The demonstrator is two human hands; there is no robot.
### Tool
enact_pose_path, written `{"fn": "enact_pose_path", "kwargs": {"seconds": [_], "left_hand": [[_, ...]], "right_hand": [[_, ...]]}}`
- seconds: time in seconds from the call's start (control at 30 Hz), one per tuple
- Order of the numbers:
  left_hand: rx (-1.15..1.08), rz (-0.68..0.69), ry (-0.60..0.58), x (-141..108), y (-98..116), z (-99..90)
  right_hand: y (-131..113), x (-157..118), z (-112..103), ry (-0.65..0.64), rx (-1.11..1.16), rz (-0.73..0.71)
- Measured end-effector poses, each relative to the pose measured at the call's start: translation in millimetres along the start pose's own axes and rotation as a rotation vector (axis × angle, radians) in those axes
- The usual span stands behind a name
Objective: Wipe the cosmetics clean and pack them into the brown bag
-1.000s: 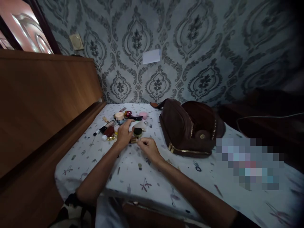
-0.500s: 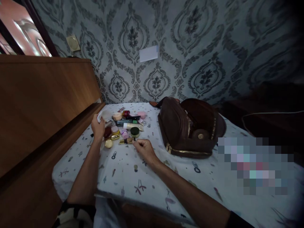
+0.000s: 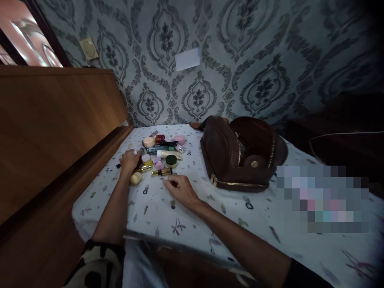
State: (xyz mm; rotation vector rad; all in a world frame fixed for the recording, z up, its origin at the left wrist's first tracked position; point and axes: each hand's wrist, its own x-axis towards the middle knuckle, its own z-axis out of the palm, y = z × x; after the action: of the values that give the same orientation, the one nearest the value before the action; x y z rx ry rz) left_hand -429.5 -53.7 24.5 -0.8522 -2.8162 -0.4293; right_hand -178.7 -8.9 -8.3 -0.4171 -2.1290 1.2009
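Two bare hands work over a spread of small cosmetics on a counter point(image 3: 192, 224) draped in white, leaf-patterned cloth, the cluster lying left of center in the frame. The left hand point(image 3: 129, 161) reaches low over the cluster's left edge, palm down, its fingers bent; whether they grip anything cannot be told. Near its wrist sits a pale yellow rounded item point(image 3: 135, 179). The right hand point(image 3: 181, 190) rests at the center, thumb and forefinger narrowly spaced, just below a slim gold-and-black tube point(image 3: 162, 172); whether something tiny is between them is unclear. Above that tube are a round jar with a dark green lid point(image 3: 171, 161), a cream-colored squeeze tube with a white cap point(image 3: 169, 154) and a small pink-and-lilac container point(image 3: 157, 163). A peach-colored round jar point(image 3: 149, 142) and a pink round case point(image 3: 179, 139) lie toward the back. The moment appears to be one of handling items at the cluster's near and left edges; so close-packed a group seems to call for a fine pinch that spares its neighbors. Right of center, a dark brown leather bag point(image 3: 222, 160) with gold-toned zippers gapes open.
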Motion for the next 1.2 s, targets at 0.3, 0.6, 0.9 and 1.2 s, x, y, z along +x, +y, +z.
{"fn": "enact_pose_path", "kwargs": {"seconds": [0.3,0.6,0.9,1.2], "left_hand": [[-0.015,-0.078,-0.035,6.6,-10.4,0.1],[-0.053,-0.100,-0.037,8.3,-18.6,-0.8],[-0.075,-0.097,-0.032,6.1,-21.5,-2.5],[-0.106,-0.096,-0.043,6.3,-22.5,-3.2]], "right_hand": [[-47.6,20.5,43.6,-0.352,-0.571,-0.263],[-58.2,54.7,91.3,-0.421,-0.741,-0.148],[-25.9,78.8,61.3,-0.098,-0.424,-0.057],[-12.5,151.0,51.7,0.081,-0.398,0.066]]}}
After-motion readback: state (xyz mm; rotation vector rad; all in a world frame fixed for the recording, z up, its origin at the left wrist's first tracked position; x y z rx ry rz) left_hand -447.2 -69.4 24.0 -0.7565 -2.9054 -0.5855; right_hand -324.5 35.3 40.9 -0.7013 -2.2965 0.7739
